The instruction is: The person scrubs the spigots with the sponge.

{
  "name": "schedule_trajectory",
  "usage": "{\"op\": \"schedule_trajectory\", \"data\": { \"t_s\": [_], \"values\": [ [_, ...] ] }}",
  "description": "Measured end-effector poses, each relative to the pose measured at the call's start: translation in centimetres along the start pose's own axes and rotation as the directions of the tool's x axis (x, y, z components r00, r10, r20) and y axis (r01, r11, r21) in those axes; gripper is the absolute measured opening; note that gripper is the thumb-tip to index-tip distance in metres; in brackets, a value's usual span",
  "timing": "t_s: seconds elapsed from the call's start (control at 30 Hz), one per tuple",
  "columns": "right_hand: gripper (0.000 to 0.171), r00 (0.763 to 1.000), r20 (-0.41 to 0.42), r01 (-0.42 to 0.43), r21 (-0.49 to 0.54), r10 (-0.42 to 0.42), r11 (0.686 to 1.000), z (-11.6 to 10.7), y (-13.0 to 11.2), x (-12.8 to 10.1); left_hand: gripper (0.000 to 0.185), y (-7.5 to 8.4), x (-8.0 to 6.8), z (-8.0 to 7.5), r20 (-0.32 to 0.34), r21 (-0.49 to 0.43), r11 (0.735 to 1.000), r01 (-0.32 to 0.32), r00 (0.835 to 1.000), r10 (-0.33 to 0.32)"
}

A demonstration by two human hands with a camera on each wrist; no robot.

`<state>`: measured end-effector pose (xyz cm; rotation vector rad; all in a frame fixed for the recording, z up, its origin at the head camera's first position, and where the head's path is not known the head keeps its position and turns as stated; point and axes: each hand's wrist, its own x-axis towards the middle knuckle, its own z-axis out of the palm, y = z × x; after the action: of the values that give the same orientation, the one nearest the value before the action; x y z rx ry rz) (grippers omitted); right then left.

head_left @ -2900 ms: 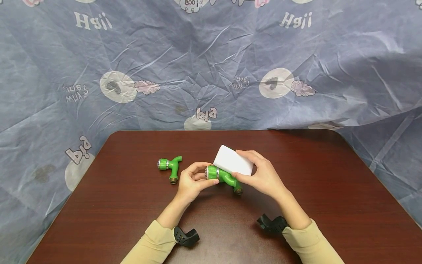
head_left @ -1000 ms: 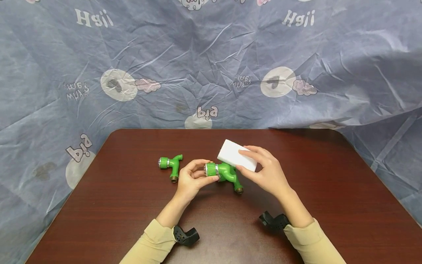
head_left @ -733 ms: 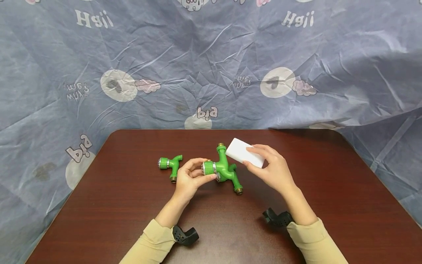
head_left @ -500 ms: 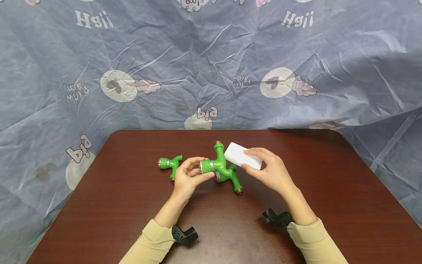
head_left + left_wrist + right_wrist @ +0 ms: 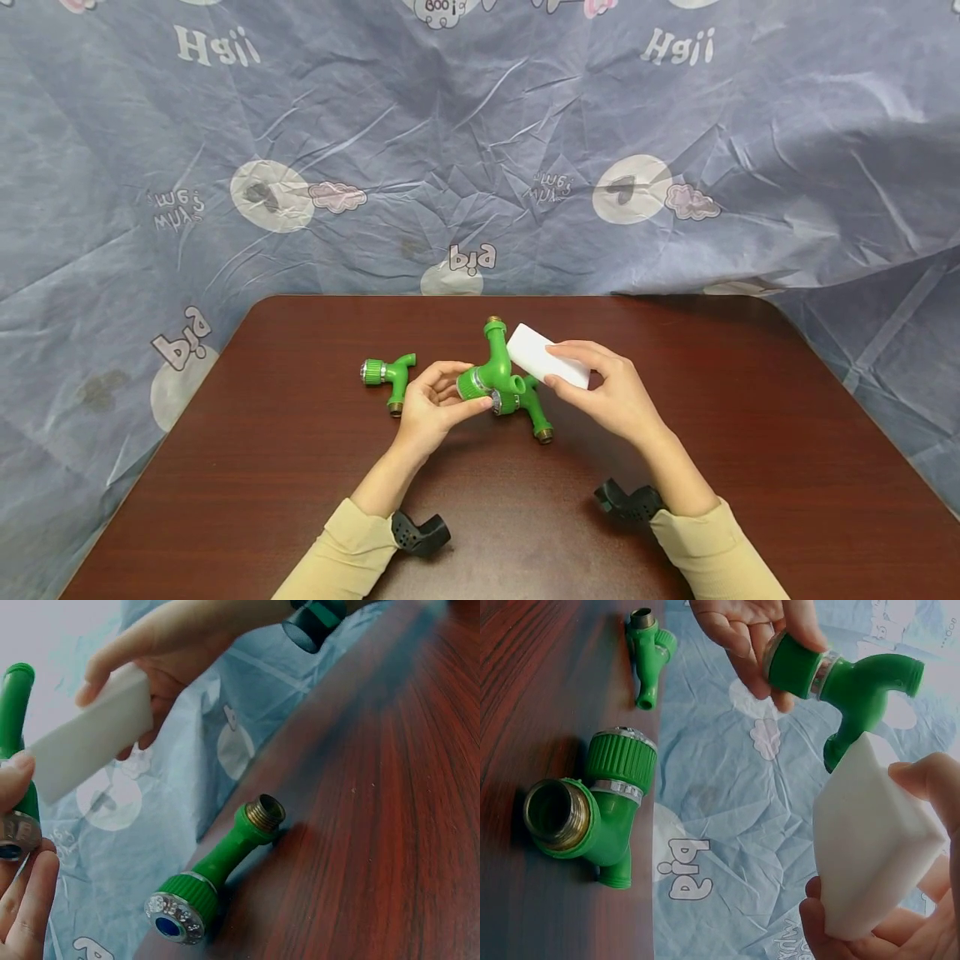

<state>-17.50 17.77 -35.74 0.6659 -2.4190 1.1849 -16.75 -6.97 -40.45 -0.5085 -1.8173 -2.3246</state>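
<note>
My left hand (image 5: 429, 410) pinches a green plastic tap (image 5: 498, 365) by its ribbed knob, holding it up above the table. Its brass-threaded end points away and its open spout faces toward me. Fingers and thumb of my right hand (image 5: 617, 390) grip a white sponge block (image 5: 538, 353) by its right end. The block's left corner is right at the tap's threaded arm in the head view. In the right wrist view, the sponge (image 5: 874, 840) overlaps the lower arm of the held tap (image 5: 862, 686). Part of the knob is hidden behind the left thumb.
A second green tap (image 5: 536, 415) lies on the brown table (image 5: 300, 500) below the held one, partly hidden by it. A third tap (image 5: 395, 385) lies farther left. A patterned blue-grey cloth (image 5: 465, 150) hangs behind the table's far edge.
The sponge has moved off the tap toward the right, then slightly back left, uncovering the threaded arm. The left hand has turned the tap so its spout faces me.
</note>
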Motion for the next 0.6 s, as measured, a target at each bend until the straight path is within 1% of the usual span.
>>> {"op": "schedule_trajectory", "data": {
  "t_s": [0.13, 0.23, 0.33, 0.43, 0.6],
  "values": [
    [0.033, 0.999, 0.017, 0.032, 0.016, -0.032, 0.999, 0.1, -0.1, 0.0, 0.047, -0.1, -0.1, 0.3, 0.013, 0.098, 0.995, 0.017, 1.000, -0.018],
    [0.034, 0.997, 0.023, 0.070, 0.008, -0.070, 0.998, 0.3, -0.1, 0.0, 0.044, 0.6, -0.4, 0.7, 0.035, 0.178, 0.984, 0.014, 0.999, -0.021],
    [0.035, 0.991, -0.001, 0.133, 0.008, -0.133, 0.991, 0.3, -0.2, 0.0, 0.044, 1.4, -0.6, 1.0, 0.047, 0.227, 0.974, 0.003, 0.999, -0.014],
    [0.038, 0.977, -0.029, 0.214, 0.027, -0.213, 0.977, 0.4, -0.5, 0.1, 0.043, 1.7, -0.7, 1.2, 0.041, 0.244, 0.970, -0.001, 0.999, -0.009],
    [0.039, 0.944, -0.005, 0.331, 0.009, -0.331, 0.944, 1.1, -1.2, 0.0, 0.043, -0.1, -0.7, 0.8, 0.055, 0.215, 0.977, 0.007, 0.998, -0.020]
  ]
}}
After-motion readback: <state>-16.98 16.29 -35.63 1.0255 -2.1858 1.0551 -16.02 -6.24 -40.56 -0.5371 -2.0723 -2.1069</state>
